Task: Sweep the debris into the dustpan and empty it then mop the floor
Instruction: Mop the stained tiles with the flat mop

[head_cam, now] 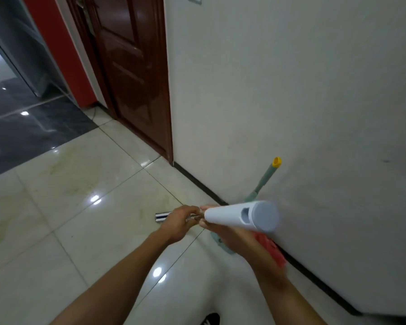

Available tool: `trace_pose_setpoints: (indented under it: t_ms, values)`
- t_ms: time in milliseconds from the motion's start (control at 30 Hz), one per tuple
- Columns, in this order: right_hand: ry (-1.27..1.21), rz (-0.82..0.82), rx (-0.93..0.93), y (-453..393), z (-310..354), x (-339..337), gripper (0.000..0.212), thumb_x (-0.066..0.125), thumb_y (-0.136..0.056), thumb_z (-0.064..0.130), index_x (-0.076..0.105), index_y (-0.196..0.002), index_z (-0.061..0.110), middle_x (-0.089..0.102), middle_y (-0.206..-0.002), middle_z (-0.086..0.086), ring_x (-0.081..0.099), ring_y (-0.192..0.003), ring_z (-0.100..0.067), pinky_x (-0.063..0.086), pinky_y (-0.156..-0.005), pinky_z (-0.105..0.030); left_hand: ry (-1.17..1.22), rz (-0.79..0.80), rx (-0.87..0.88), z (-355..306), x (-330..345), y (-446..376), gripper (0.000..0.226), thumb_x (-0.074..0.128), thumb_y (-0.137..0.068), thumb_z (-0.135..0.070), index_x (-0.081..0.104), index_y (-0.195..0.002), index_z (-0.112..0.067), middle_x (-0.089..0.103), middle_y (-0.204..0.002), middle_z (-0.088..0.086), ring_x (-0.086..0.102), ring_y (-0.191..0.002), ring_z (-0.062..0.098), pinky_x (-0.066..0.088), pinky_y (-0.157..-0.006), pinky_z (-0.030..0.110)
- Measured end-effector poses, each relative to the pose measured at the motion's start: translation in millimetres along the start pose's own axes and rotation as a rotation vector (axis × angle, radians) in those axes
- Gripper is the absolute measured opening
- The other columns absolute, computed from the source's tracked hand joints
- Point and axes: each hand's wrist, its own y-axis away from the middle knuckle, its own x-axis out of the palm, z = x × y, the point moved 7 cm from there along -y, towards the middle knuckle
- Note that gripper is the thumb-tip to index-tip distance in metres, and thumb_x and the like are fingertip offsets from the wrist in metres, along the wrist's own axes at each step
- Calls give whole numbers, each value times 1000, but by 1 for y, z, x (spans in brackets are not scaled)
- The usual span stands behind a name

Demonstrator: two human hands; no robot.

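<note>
Beside the wall, we grip the mop handle (pixel 242 216) in both hands.
Its long axis runs from us down toward the floor (pixel 80 184); left hand (pixel 179 222) lower, right hand (pixel 223 233) nearer us.

I have just one camera, and it sits on the person's head. It looks forward and down, so I see the floor (pixel 85 184) from above and the wall (pixel 291 90) rising on the right side. The view is wide and bends at the edges. Both hands are very close, low in the middle. A door (pixel 131 66) stands farther off, up at the top. There is no second view to share anything with.
</note>
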Motion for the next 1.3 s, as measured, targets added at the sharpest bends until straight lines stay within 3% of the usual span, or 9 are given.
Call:
trace_pose_setpoints:
  t_ms: [67, 167, 367, 500, 700, 933, 1067, 1200, 1300]
  values:
    - [45, 28, -39, 8, 1, 11, 29, 75, -87, 38, 63, -110, 50, 67, -104, 25, 63, -97, 7, 53, -89, -16, 20, 1, 7, 9, 8, 19, 28, 65, -96, -28, 67, -124, -21, 66, -122, 0, 59, -107, 17, 51, -95, 37]
    - [-22, 3, -14, 42, 0, 24, 39, 69, -90, 13, 65, -127, 25, 67, -110, 15, 63, -102, 3, 51, -97, -20, -13, 73, 44, 23, 26, 44, 32, 68, -94, -31, 66, -125, -21, 64, -121, 0, 57, -108, 16, 50, -95, 34]
    - [-222, 42, 291, 90, -27, 81, 35, 63, -97, 22, 64, -131, 16, 73, -105, 1, 71, -86, -7, 53, -60, -13, 24, 183, 59, 53, 79, 100, 41, 78, -84, -37, 64, -121, -24, 56, -119, -1, 60, -102, 17, 47, -89, 24]
    - [-272, 54, 497, 119, -53, 120, 46, 68, -91, 23, 58, -135, 16, 73, -105, -8, 73, -88, -23, 60, -66, -31, -2, 250, 18, 69, 120, 136, 50, 79, -84, -35, 60, -129, -22, 52, -137, -2, 60, -112, 22, 52, -91, 36]
    - [-297, 193, 683, 148, -99, 184, 54, 63, -91, 27, 47, -142, 16, 72, -101, -15, 75, -82, -32, 61, -63, -39, 193, 233, -286, 105, 157, 166, 63, 62, -85, 6, 50, -144, -15, 52, -144, 9, 55, -125, 29, 48, -101, 38]
    - [-68, 284, 708, 149, -134, 219, 31, 62, -85, 42, 60, -89, 11, 67, -83, -11, 70, -73, -30, 62, -76, -43, 746, 179, -1026, 177, 209, 197, 36, 64, -94, -16, 58, -130, -15, 67, -103, 13, 64, -77, 26, 59, -65, 40]
    - [-278, 289, 836, 148, -156, 240, 25, 59, -77, 21, 59, -94, 2, 65, -72, -15, 65, -60, -31, 62, -67, -53, 926, 184, -1137, 171, 242, 193, 25, 55, -99, -17, 62, -118, -2, 68, -107, 18, 67, -82, 29, 62, -72, 45]
    - [-403, 210, 904, 153, -172, 250, 24, 53, -84, 5, 55, -108, 3, 66, -97, -23, 62, -57, -21, 61, -55, -36, 1062, 121, -1228, 166, 269, 178, 26, 58, -100, -20, 57, -114, 1, 68, -99, 19, 71, -83, 35, 60, -69, 44]
    - [-379, 194, 855, 144, -174, 249, 25, 51, -83, 10, 54, -108, 8, 69, -91, -20, 63, -55, -21, 58, -52, -31, 1095, 135, -1260, 164, 280, 171, 26, 60, -100, -24, 55, -115, -3, 66, -97, 16, 66, -68, 28, 56, -64, 38]
